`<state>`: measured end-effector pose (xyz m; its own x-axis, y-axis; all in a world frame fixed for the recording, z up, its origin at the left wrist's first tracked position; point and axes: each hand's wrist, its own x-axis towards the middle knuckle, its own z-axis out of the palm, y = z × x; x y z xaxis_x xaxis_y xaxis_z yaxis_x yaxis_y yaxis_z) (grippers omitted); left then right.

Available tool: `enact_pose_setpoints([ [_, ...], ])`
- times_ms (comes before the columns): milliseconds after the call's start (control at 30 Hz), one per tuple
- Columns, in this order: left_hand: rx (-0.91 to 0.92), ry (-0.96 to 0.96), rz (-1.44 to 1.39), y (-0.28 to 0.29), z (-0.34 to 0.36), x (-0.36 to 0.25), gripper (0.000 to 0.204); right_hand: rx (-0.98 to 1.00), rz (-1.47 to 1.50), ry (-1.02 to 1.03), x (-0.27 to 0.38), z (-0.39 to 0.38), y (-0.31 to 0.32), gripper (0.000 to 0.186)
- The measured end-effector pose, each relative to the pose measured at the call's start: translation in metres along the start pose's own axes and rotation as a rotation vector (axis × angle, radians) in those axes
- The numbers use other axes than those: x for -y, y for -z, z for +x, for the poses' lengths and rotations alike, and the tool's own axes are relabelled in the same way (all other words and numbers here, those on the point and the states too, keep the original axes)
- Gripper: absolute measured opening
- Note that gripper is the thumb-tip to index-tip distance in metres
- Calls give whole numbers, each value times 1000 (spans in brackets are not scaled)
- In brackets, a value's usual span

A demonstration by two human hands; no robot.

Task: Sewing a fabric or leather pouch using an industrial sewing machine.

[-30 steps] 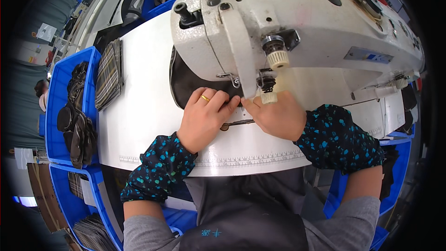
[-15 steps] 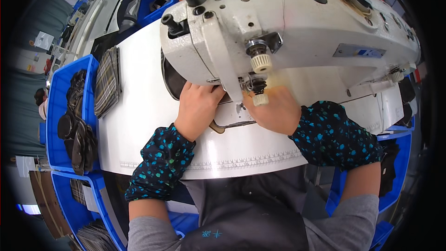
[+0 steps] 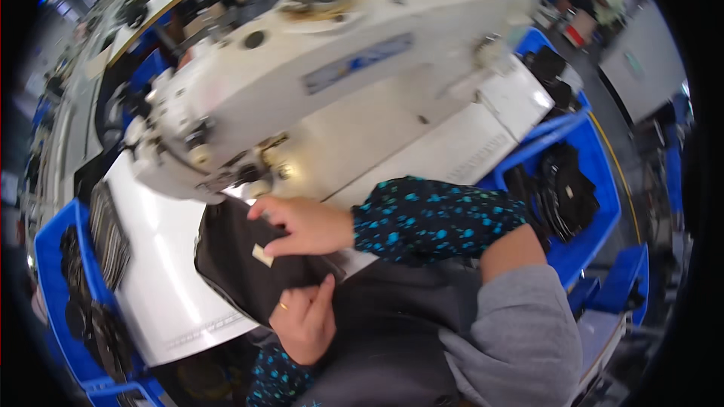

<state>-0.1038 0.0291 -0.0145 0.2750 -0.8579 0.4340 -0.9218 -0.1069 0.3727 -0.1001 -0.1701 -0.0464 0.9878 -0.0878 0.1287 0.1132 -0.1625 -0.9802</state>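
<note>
A dark brown fabric piece (image 3: 241, 250), curved along its left edge, lies between the sewing machine head and my body, over the table's near edge. A small cream tag (image 3: 262, 255) shows on its face. My left hand (image 3: 303, 325), wearing a ring, closes on the near edge of the piece. From the right, my right hand (image 3: 313, 227) reaches over it. Thumb and forefinger are spread apart, the thumb beside the tag; its other fingers are partly hidden. The white sewing machine (image 3: 279, 83) stands just beyond, its needle area blurred.
A blue bin (image 3: 84, 286) with dark pieces stands left, next to a stack of striped fabric (image 3: 110, 235) on the white table (image 3: 162, 279). At right, another blue bin (image 3: 596, 215) holds dark pieces (image 3: 559, 194). A person (image 3: 603, 1) is at far right.
The view has swung right. Both hands have come away from under the machine head toward my body, with the dark piece now drawn out in front of me.
</note>
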Motion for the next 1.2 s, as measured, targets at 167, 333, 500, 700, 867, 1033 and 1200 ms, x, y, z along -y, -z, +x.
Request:
enact_pose_setpoints([
  [167,93,-221,-245,-5,-10,-10,35,39,18,-28,40,-61,17,39],
  [333,6,-134,-199,3,-31,-5,25,-243,-311,-303,111,-224,93,43],
  [500,-55,11,-115,-8,-35,18,24,-774,-1200,-628,160,-316,119,41],
  [700,-131,123,25,14,-36,45,23,-668,-1033,-708,113,-388,158,48],
  [867,-220,305,236,72,-57,112,23,-772,-906,-684,-16,-459,181,64],
  [1033,-300,445,269,104,-49,183,21,-646,-673,-988,-141,-567,150,44],
  [1200,-440,568,486,157,-73,254,15,-473,-838,-780,-104,-498,181,30],
])
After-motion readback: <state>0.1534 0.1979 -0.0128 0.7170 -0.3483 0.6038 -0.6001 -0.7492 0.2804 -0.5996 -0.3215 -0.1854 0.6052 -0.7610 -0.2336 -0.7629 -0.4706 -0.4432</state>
